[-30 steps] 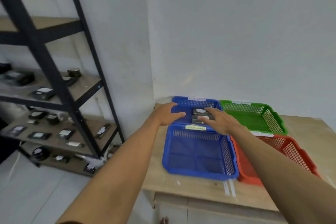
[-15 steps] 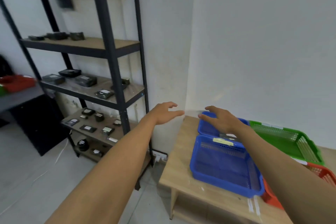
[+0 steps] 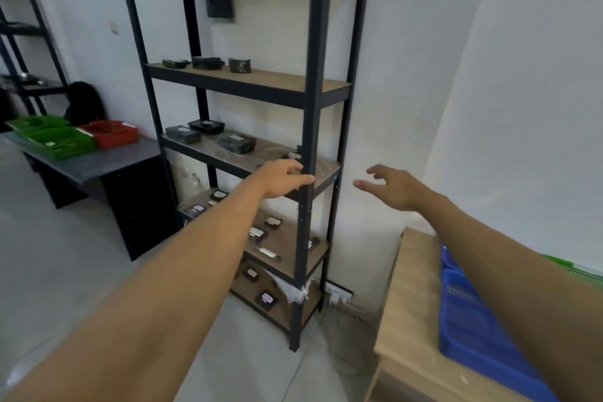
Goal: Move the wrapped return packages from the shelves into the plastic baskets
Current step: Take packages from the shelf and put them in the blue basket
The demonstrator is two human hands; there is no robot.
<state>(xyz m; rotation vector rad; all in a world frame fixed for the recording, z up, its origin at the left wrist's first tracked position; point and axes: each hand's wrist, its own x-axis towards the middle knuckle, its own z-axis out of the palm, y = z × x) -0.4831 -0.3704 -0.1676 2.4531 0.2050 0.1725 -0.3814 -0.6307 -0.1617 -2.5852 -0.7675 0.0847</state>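
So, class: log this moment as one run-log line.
left hand: empty, reaching at shelf | right hand: empty, midair | packages: on shelf | blue basket: on table

Shelf rack (image 3: pixel 308 140) centre, against wall; packages (image 3: pixel 236 144) on its shelves. Table (image 3: pixel 404 310) right of rack, basket (image 3: pixel 470 333) on it. Second table (image 3: pixel 107 160) left, baskets (image 3: pixel 58 142) on top.

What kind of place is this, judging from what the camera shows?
Probably a small storeroom or returns-sorting room. A tall black metal shelving rack with wooden boards holds many small dark wrapped packages, and green and red plastic baskets sit on a dark grey table.
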